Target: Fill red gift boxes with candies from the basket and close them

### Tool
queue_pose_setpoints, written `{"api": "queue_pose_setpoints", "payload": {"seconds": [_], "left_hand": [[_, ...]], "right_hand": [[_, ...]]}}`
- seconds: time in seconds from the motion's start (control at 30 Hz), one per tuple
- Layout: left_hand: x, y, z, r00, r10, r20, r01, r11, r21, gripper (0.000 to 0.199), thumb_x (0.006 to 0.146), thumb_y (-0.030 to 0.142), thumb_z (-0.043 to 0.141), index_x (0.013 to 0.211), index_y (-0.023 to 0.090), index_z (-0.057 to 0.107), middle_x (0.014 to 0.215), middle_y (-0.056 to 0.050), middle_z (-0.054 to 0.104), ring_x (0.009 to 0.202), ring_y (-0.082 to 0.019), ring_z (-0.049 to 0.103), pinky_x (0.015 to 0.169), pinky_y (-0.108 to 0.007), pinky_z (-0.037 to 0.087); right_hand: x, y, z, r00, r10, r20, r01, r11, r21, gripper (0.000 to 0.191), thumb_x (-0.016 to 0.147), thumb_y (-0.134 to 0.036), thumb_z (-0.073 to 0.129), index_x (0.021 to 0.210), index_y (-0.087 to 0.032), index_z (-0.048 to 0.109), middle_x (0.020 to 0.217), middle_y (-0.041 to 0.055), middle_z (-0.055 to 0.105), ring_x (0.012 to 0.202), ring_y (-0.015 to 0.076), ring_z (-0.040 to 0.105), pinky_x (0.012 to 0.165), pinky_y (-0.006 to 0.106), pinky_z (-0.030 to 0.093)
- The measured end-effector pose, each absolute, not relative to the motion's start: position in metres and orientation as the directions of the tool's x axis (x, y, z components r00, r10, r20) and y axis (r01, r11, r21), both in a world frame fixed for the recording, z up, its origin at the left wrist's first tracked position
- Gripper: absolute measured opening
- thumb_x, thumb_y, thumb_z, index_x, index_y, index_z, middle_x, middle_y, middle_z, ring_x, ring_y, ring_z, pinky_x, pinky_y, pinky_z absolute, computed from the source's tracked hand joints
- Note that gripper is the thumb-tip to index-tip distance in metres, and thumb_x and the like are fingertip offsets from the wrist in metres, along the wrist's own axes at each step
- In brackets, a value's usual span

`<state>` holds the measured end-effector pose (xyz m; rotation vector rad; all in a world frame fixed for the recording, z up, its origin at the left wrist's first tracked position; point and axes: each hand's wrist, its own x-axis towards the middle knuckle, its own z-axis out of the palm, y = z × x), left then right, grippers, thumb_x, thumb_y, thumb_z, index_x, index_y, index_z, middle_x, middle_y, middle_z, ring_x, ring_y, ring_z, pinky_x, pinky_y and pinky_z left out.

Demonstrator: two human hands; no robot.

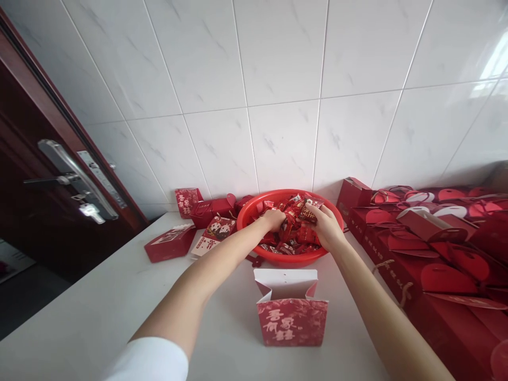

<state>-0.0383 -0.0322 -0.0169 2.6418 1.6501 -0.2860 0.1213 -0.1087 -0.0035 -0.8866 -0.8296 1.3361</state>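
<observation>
Both of my hands are over a red plastic basket (293, 259) heaped with red wrapped packets (288, 247). My left hand (273, 219) reaches into the basket's left side; its fingers are bent down among the packets, and what they hold, if anything, is hidden. At the basket's right, my right hand (326, 226) grips a dark red packet (308, 211) with gold print between thumb and fingers. In front of the basket, an open-topped red paper box (292, 323) with pink lettering stands upright on the white table (230, 338); neither hand touches it.
Many red boxes (432, 275) with cord handles fill the right side. Behind and left of the basket lie more red boxes (170, 243) and a panda-printed card (219, 228). A tiled wall (281, 143) backs the table; a dark door (43, 196) with keys stands at left.
</observation>
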Motion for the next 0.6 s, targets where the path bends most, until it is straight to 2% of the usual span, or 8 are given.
{"api": "queue_pose_setpoints", "payload": {"seconds": [0.13, 0.3, 0.43, 0.6], "left_hand": [[-0.041, -0.026, -0.019, 0.43, 0.889, -0.158, 0.9, -0.435, -0.002, 0.022, 0.066, 0.004, 0.068, 0.086, 0.012, 0.073, 0.102, -0.02, 0.074, 0.101, -0.035, 0.069, 0.085, -0.038, 0.054], [-0.055, -0.018, -0.019, 0.422, 0.888, -0.184, 0.904, -0.394, 0.168, 0.014, 0.066, 0.004, 0.063, 0.069, 0.017, 0.068, 0.076, -0.006, 0.073, 0.073, -0.021, 0.068, 0.069, -0.028, 0.05], [-0.067, -0.015, -0.017, 0.402, 0.905, -0.137, 0.869, -0.33, 0.369, 0.018, 0.075, 0.006, 0.057, 0.078, 0.019, 0.07, 0.068, -0.001, 0.071, 0.065, -0.016, 0.066, 0.062, -0.024, 0.048], [-0.073, -0.015, -0.013, 0.376, 0.926, -0.028, 0.746, -0.285, 0.601, 0.02, 0.087, 0.017, 0.052, 0.094, 0.016, 0.071, 0.083, -0.005, 0.075, 0.065, -0.015, 0.068, 0.058, -0.023, 0.049]], "right_hand": [[0.121, -0.11, -0.002, 0.061, 0.998, 0.011, -0.449, 0.037, -0.893, 0.02, 0.069, -0.03, 0.076, 0.084, -0.02, 0.067, 0.091, 0.0037, 0.076, 0.076, 0.0201, 0.072, 0.052, 0.024, 0.055], [0.121, -0.11, -0.003, 0.055, 0.998, 0.006, -0.455, 0.03, -0.89, 0.02, 0.07, -0.03, 0.075, 0.087, -0.02, 0.068, 0.092, 0.0035, 0.076, 0.075, 0.0195, 0.072, 0.052, 0.024, 0.055], [0.121, -0.11, -0.004, 0.055, 0.998, 0.005, -0.467, 0.03, -0.884, 0.017, 0.071, -0.03, 0.075, 0.084, -0.021, 0.067, 0.086, 0.0025, 0.075, 0.071, 0.0183, 0.071, 0.054, 0.024, 0.056], [0.121, -0.109, -0.005, 0.055, 0.998, 0.007, -0.463, 0.031, -0.886, 0.019, 0.07, -0.03, 0.076, 0.084, -0.021, 0.066, 0.084, 0.0014, 0.075, 0.068, 0.0169, 0.07, 0.052, 0.023, 0.054]]}}
